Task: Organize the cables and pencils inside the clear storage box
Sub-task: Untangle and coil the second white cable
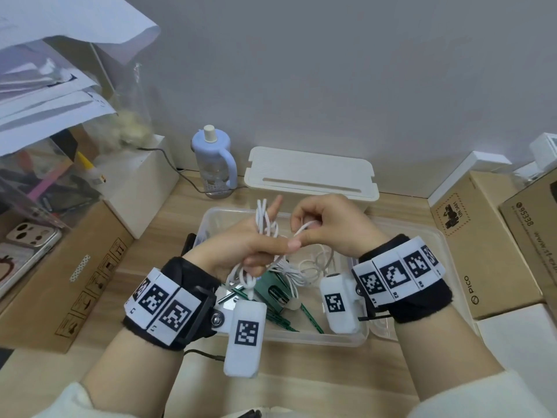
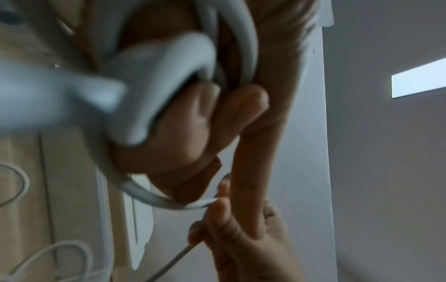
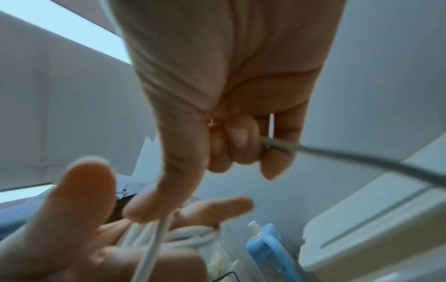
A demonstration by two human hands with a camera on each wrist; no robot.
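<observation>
Both hands hover above the clear storage box (image 1: 428, 233) on the wooden desk. My left hand (image 1: 250, 248) grips a coiled white cable (image 1: 265, 221), with its index finger pointing up. My right hand (image 1: 316, 224) pinches the free end of that cable beside the coil. In the left wrist view the cable (image 2: 173, 72) loops round my curled fingers (image 2: 193, 124). The right wrist view shows the strand (image 3: 156, 244) running down from my right thumb (image 3: 178, 152) to the coil. Inside the box lie green pencils (image 1: 281, 322), a green case (image 1: 271, 289) and another loose white cable (image 1: 315, 267).
A cream lidded box (image 1: 310, 176) and a blue bottle (image 1: 214, 158) stand behind the clear box by the wall. Cardboard boxes flank it at left (image 1: 60, 282) and right (image 1: 488, 251). A phone (image 1: 28, 245) and a stack of papers (image 1: 45, 86) sit at far left.
</observation>
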